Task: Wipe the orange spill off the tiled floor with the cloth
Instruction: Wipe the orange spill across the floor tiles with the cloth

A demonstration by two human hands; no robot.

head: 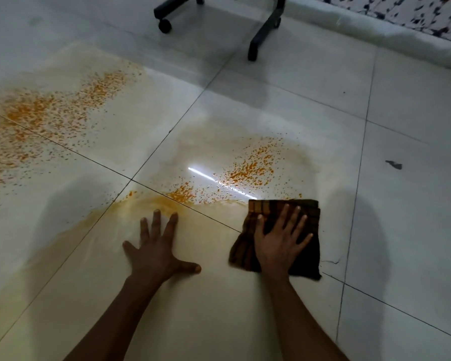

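Note:
A dark brown checked cloth (pixel 305 220) lies folded flat on the pale tiled floor (pixel 414 105). My right hand (pixel 279 243) presses on it with straight, spread fingers. My left hand (pixel 156 251) rests flat on the bare tile to the left of the cloth, fingers spread. Orange spill (pixel 248 170) speckles the tile just beyond the cloth. A larger patch of orange spill (pixel 44 110) covers the tiles at the far left. A thin orange smear (pixel 151 201) curves past my left fingertips.
The black wheeled legs of a chair base (pixel 263 29) stand at the top middle. A wall with a speckled dark pattern (pixel 412 11) runs along the top right. A small dark mark (pixel 394 164) sits on the tile at the right.

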